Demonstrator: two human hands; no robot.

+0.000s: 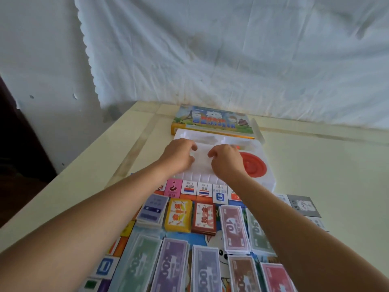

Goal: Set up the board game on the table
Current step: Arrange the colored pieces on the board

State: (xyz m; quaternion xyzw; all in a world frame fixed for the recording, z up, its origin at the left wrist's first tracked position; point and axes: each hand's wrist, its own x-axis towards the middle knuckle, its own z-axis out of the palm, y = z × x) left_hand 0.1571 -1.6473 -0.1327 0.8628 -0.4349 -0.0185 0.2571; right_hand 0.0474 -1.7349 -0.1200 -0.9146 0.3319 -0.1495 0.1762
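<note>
Beyond the far edge of the game board (190,191), I had my left hand (179,158) and right hand (226,160) curled over the clear plastic insert tray (259,165); whether they gripped anything I couldn't tell. Lifting pieces gently seemed wise, sparing the red disc (253,165) and banknote stacks (233,230).

"10" showed on a maroon banknote stack (234,227) right of centre, "50" on the green stack (257,230) beside it, "500" on a purple stack (170,266) at the bottom, a question mark on a pink board square (173,188), box lid (212,120) lettering was too blurred to read.
</note>
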